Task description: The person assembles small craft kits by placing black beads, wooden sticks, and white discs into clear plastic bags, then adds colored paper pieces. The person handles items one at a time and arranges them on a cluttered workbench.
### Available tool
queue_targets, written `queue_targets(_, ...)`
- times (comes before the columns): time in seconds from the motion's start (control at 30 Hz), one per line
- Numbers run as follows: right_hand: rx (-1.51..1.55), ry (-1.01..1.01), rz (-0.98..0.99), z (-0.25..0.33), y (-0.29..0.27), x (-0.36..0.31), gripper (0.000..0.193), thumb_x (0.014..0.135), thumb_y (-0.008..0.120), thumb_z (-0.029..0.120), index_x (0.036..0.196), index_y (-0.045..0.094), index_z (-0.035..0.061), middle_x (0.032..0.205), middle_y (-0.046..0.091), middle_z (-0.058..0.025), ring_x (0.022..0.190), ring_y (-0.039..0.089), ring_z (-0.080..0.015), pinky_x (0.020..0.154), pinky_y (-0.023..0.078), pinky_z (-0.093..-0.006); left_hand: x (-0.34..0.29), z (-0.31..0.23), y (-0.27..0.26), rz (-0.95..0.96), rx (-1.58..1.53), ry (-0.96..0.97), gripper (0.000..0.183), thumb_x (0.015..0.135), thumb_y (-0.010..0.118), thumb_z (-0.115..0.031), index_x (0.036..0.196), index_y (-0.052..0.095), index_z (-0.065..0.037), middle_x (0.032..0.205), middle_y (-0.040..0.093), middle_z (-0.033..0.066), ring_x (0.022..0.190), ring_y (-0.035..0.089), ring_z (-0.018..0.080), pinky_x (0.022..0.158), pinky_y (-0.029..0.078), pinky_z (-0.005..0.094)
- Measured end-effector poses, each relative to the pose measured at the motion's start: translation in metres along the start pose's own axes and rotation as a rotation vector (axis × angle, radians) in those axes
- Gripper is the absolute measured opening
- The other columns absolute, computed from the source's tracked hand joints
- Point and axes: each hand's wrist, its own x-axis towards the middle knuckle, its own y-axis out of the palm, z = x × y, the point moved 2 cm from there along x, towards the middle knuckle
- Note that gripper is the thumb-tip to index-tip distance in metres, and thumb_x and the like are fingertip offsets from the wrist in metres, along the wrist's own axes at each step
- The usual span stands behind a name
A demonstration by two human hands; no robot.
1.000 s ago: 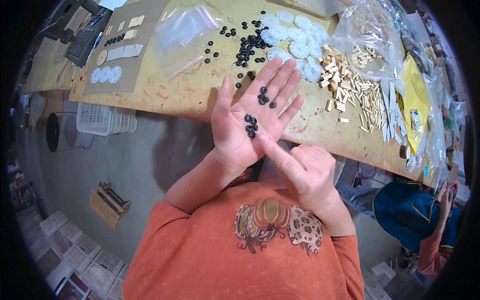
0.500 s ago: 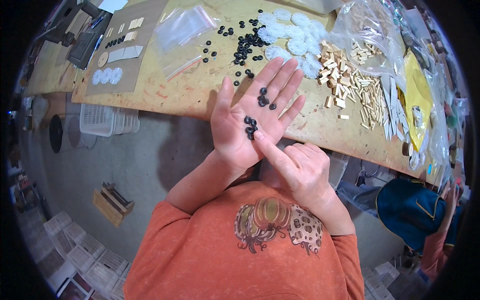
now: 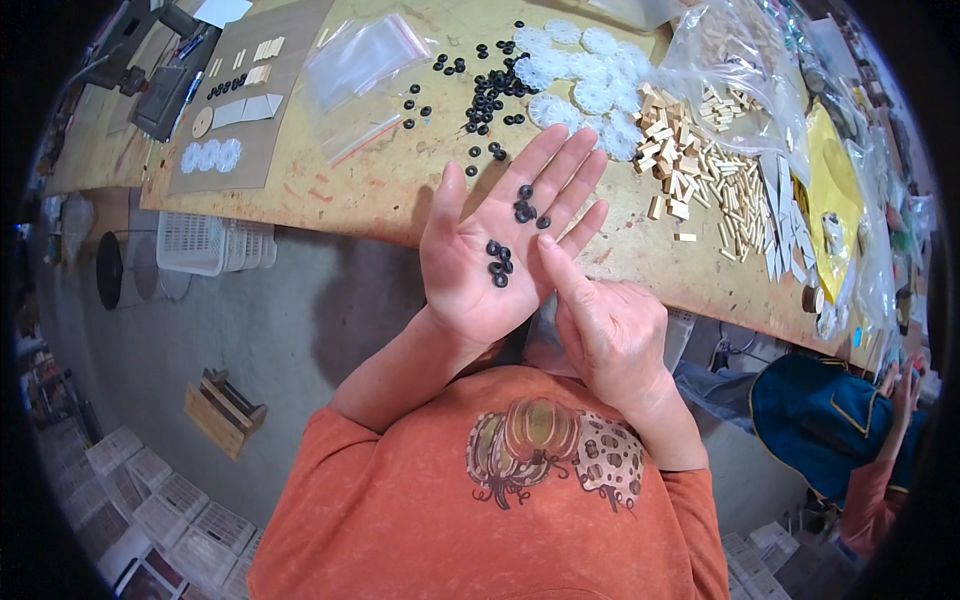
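My left hand (image 3: 480, 265) is held palm up and flat, fingers stretched out. Small black rubber rings lie on it in two groups: one cluster of rings (image 3: 499, 263) on the palm, another cluster of rings (image 3: 524, 212) at the base of the fingers. A single ring (image 3: 543, 222) sits slightly apart from the second group. My right hand (image 3: 610, 325) has its index finger extended, the tip at the left palm's edge just below that single ring. Its other fingers are curled in, and nothing shows in them.
On the table (image 3: 350, 205) lie scattered black rings (image 3: 490, 95), clear plastic discs (image 3: 592, 95), wooden blocks and pegs (image 3: 690, 160), and zip bags (image 3: 365, 60). A brown board (image 3: 265, 165) with sorted parts is at left. A co-worker's arm (image 3: 890, 450) shows at far right.
My right index fingertip has moved up and right, from the rings on the palm toward those by the fingers. The left hand stays nearly in place.
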Motion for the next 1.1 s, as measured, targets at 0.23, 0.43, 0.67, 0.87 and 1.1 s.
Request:
queue_targets(0.23, 0.031, 0.035, -0.063, -0.001, -0.006, -0.006, 0.052, 0.075, 0.075, 0.0, 0.127, 0.066, 0.0013, 0.066, 0.059, -0.0038, 0.055, 0.06, -0.0205, 0.054, 0.049, -0.0354, 0.001, -0.003, -0.001, -0.037, -0.042, 0.027, 0.082, 0.103, 0.042, -0.055, 0.161, 0.017, -0.003, 0.169, 0.016, 0.0157, 0.157, 0.012, 0.028, 0.128, 0.009, 0.0473)
queue_targets(0.43, -0.066, 0.188, 0.049, -0.012, -0.032, -0.02, 0.045, 0.079, 0.077, 0.0, 0.122, 0.065, 0.0012, 0.083, 0.065, -0.0098, 0.071, 0.064, -0.0256, 0.068, 0.052, -0.0377, -0.001, -0.009, -0.002, -0.07, -0.083, 0.064, 0.074, 0.106, 0.038, -0.049, 0.159, 0.021, 0.0, 0.168, 0.02, 0.0176, 0.157, 0.014, 0.0299, 0.128, 0.011, 0.0471)
queue_targets(0.67, -0.081, 0.531, -0.167, -0.025, -0.092, -0.026, 0.041, 0.083, 0.075, -0.005, 0.122, 0.068, 0.0043, 0.084, 0.069, -0.0078, 0.078, 0.067, -0.0169, 0.072, 0.054, -0.0303, 0.002, -0.008, -0.002, -0.104, -0.121, 0.074, 0.069, 0.108, 0.032, -0.047, 0.158, 0.026, 0.0, 0.166, 0.024, 0.018, 0.156, 0.018, 0.0298, 0.128, 0.013, 0.0465)
queue_targets(0.87, -0.029, 0.4, -0.132, -0.03, -0.092, -0.019, 0.02, 0.084, 0.073, -0.008, 0.101, 0.071, 0.0017, 0.086, 0.066, -0.0096, 0.079, 0.066, -0.02, 0.07, 0.052, -0.0279, 0.004, -0.006, 0.0, -0.119, -0.137, 0.062, 0.068, 0.108, 0.029, -0.046, 0.158, 0.027, 0.0, 0.166, 0.026, 0.0171, 0.156, 0.02, 0.0291, 0.128, 0.015, 0.046)
queue_targets(1.1, -0.027, 0.353, -0.176, -0.024, -0.078, -0.011, 0.017, 0.083, 0.073, -0.008, 0.096, 0.069, 0.002, 0.089, 0.062, -0.0102, 0.08, 0.062, -0.0224, 0.068, 0.05, -0.0295, 0.003, -0.006, -0.001, -0.128, -0.105, 0.077, 0.067, 0.108, 0.029, -0.046, 0.158, 0.027, 0.0, 0.166, 0.026, 0.0162, 0.156, 0.02, 0.0279, 0.128, 0.015, 0.0453)
